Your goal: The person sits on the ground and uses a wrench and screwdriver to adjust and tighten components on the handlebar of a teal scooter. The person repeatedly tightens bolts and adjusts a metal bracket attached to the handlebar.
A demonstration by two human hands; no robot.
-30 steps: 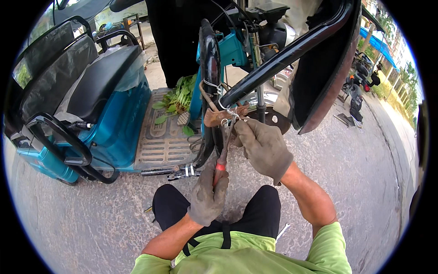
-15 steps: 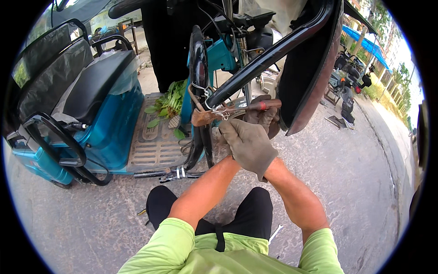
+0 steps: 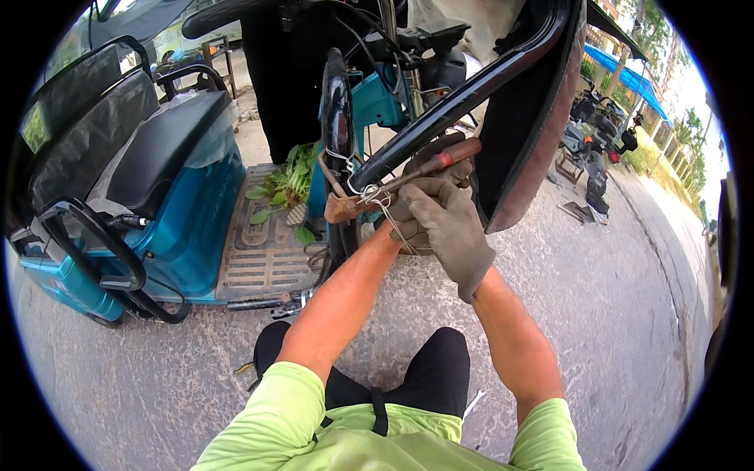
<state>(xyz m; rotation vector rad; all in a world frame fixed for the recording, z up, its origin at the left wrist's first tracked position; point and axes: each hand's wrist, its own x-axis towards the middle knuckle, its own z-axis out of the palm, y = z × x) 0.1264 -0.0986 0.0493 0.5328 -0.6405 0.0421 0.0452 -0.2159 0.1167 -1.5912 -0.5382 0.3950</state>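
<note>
Both my hands wear grey-brown gloves and work close together beside a black tube frame (image 3: 463, 98). My right hand (image 3: 457, 231) lies in front with its fingers curled, pinching at loose ends of thin metal wire (image 3: 383, 200). That wire loops round the frame's lower joint, by a rusty bracket (image 3: 342, 209). My left hand (image 3: 415, 240) reaches in behind the right one and is largely hidden by it. Its glove shows on both sides of a screwdriver (image 3: 454, 155) with a red-brown handle, closed about it. The shaft slants down left toward the wire.
A teal three-wheeler with a black seat (image 3: 165, 153) stands at left. Leafy greens (image 3: 294, 179) lie on its ribbed footboard (image 3: 255, 271). A dark padded panel (image 3: 526, 133) rises at right. A wrench (image 3: 473, 403) lies on the pavement near my leg; farther right are parked motorbikes (image 3: 601, 133).
The screwdriver's handle has risen and now tilts more steeply. My right hand has shifted slightly right and down. My left forearm has moved left, and the wire ends show more clearly.
</note>
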